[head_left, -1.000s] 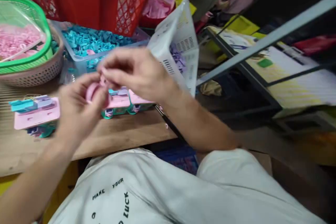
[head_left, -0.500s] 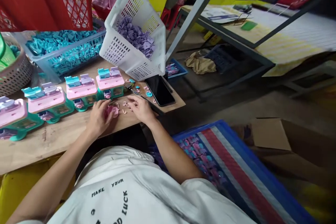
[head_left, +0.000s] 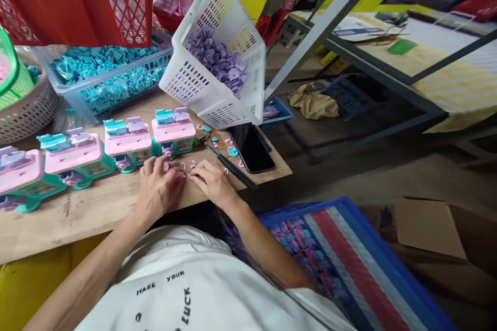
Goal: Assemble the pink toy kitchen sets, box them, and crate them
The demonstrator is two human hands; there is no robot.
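My left hand [head_left: 157, 189] rests at the table's front edge, its fingers curled over a pink plastic piece [head_left: 178, 177] that they largely cover. Just to the right, my right hand [head_left: 215, 184] has thumb and fingertips pinched together; whatever lies between them is too small to make out. Small pink hook-shaped parts [head_left: 193, 164] lie on the wood beyond the fingertips. To the left stands a row of several toy units with pink tops and teal bases, the nearest toy unit [head_left: 173, 132] just beyond my left hand.
A black-handled tool [head_left: 229, 164] and a phone [head_left: 251, 149] lie at the table's right end. Behind are a tilted white basket [head_left: 194, 75] of purple parts, a clear blue bin [head_left: 116, 98] of turquoise parts and a red crate [head_left: 77, 5]. A blue-edged container [head_left: 345, 207] stands below right.
My left hand has turned over the pink piece and covers more of it. My right fingertips have closed and come nearer to it. The view has shifted slightly.
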